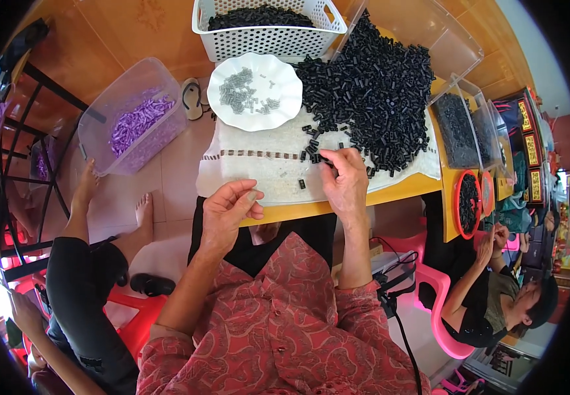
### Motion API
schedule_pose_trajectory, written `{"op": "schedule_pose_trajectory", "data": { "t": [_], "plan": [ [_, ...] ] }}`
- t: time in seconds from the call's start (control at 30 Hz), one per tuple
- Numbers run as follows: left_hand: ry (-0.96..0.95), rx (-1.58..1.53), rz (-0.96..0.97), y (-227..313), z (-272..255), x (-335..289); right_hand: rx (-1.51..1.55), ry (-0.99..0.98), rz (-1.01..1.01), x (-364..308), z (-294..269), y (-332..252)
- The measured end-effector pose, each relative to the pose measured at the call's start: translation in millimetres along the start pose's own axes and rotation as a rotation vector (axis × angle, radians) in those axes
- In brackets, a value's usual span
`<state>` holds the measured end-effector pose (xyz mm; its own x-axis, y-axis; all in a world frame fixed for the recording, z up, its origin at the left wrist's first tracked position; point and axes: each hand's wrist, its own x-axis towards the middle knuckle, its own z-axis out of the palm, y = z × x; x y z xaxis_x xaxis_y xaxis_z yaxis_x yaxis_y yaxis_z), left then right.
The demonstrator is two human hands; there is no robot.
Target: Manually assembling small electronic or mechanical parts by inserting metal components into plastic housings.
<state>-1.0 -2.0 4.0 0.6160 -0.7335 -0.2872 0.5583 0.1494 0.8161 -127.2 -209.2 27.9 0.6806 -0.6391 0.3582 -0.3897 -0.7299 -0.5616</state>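
Small black plastic pieces point(377, 85) lie in a big heap over the white cloth point(259, 171) on the table. At the heap's near left edge my right hand point(347, 184) is closed, its thumb and fingertips pinched at a small black piece. One black piece point(301, 184) lies alone on the cloth beside it. My left hand point(231, 207) is held over the table's near edge, thumb pressed to the fingers; whatever they hold is too small to make out. Beyond it, a white scalloped plate point(222, 112) bears small clear pieces point(237, 91).
A white perforated basket point(265, 46) of black pieces stands at the back. To the left, a clear bin point(160, 141) holds purple pieces. Clear boxes point(456, 131) and a red-rimmed tray point(458, 214) are on the right. Other people sit at both sides, near a pink chair point(440, 289).
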Motion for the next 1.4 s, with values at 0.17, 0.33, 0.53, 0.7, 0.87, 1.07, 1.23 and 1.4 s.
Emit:
{"op": "schedule_pose_trajectory", "data": {
  "t": [0.17, 0.33, 0.53, 0.7, 0.87, 1.07, 1.23, 1.4],
  "plan": [
    [-0.033, 0.103, 0.020, -2.4, 0.0, -2.1, -0.110, -0.032, -0.008, 0.9, 4.9, 1.2],
    [-0.051, 0.123, 0.005, 0.3, 0.5, -2.8, -0.036, 0.007, -0.001, -5.6, 4.0, -10.1],
    [-0.067, 0.171, 0.005, 1.3, 4.5, -4.5, 0.368, -0.111, 0.027, -21.2, 3.1, -47.9],
    [-0.073, 0.129, -0.014, 1.3, 7.4, -6.2, 0.413, -0.190, -0.010, -29.5, 6.6, -65.8],
    [-0.096, 0.062, -0.013, 1.4, 6.8, -6.5, 0.441, -0.213, -0.063, -34.4, 14.4, -71.9],
    [-0.091, -0.003, -0.033, 1.9, -1.7, -3.8, 0.517, -0.303, -0.039, -27.9, 8.2, -77.0],
    [-0.098, -0.094, -0.068, 3.3, -5.3, -1.3, 0.198, -0.074, -0.059, -19.4, 18.0, -42.6],
    [-0.131, -0.208, -0.061, 1.2, -11.1, 0.6, 0.050, -0.037, -0.137, -16.1, 26.6, -42.8]
  ]
}}
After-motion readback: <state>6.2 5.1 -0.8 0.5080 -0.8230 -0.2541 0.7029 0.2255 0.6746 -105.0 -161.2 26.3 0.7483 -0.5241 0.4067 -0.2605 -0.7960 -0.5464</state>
